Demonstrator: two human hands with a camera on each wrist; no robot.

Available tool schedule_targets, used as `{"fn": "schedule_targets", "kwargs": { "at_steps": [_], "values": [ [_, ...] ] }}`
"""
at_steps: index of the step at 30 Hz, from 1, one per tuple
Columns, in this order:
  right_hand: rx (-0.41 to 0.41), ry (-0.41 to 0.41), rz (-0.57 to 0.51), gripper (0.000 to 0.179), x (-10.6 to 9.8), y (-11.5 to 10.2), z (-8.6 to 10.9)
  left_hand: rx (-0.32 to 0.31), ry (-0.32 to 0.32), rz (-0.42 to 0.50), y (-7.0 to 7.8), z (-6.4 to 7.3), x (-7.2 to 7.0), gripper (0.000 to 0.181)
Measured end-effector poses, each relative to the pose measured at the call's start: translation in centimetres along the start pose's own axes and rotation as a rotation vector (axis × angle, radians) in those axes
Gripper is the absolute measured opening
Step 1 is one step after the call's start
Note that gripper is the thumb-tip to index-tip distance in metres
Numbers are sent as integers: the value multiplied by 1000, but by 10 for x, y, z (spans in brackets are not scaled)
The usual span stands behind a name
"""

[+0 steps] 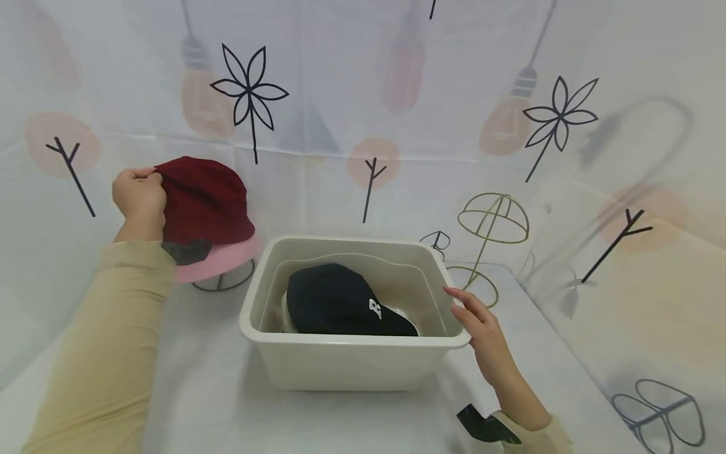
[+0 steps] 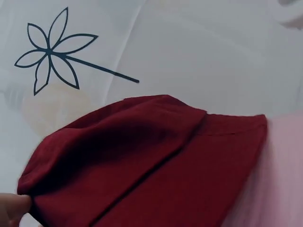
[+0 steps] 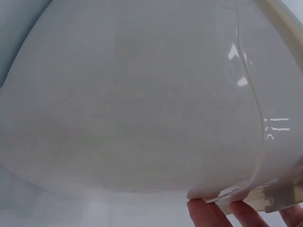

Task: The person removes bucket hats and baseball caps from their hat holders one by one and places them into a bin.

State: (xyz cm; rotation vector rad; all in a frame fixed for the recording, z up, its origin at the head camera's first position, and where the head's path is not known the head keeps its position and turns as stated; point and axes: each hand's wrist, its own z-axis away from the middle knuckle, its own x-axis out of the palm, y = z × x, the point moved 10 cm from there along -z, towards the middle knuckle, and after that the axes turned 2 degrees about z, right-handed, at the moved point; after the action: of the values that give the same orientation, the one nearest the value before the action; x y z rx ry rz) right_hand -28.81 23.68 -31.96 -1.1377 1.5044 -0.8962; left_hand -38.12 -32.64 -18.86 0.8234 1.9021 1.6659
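Note:
My left hand (image 1: 138, 194) pinches the edge of a dark red fabric hat (image 1: 205, 200); in the left wrist view the red hat (image 2: 151, 156) fills the lower part, with a fingertip at its corner. Directly below it is a pink hat (image 1: 232, 257), mostly hidden, above a dark wire stand (image 1: 227, 285). The fingers of my right hand (image 1: 482, 331) rest on the right rim of an off-white plastic bin (image 1: 351, 362). Inside lies a black cap (image 1: 331, 299) with a white letter. In the right wrist view, fingertips (image 3: 206, 213) touch the bin's edge.
A gold wire hat stand (image 1: 479, 252) stands behind the bin's right corner. Another dark wire piece (image 1: 437, 241) shows behind the bin. The white table (image 1: 204, 378) meets a printed cloth backdrop (image 1: 317, 113). At right, grey butterfly-like outlines (image 1: 658, 413) appear near the table's edge.

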Motion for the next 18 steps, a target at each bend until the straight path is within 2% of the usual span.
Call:
{"fn": "schedule_targets", "kwargs": {
  "at_steps": [1, 5, 7, 12, 15, 18],
  "values": [
    [1, 1, -2, 42, 0, 0, 0, 4, 8, 4, 2, -1, -1, 21],
    [4, 4, -3, 42, 0, 0, 1, 123, 80, -24, 18, -2, -4, 25],
    [5, 3, -2, 42, 0, 1, 1, 153, 90, -18, 24, -3, -3, 26],
    [6, 5, -1, 41, -1, 2, 0, 188, 112, 73, 37, -4, 0, 28],
    [4, 6, 2, 41, -1, 2, 0, 181, 83, 114, 42, -5, 2, 27],
    [4, 3, -1, 41, 0, 1, 1, 178, 58, 111, 47, -5, 5, 26]
  ]
}}
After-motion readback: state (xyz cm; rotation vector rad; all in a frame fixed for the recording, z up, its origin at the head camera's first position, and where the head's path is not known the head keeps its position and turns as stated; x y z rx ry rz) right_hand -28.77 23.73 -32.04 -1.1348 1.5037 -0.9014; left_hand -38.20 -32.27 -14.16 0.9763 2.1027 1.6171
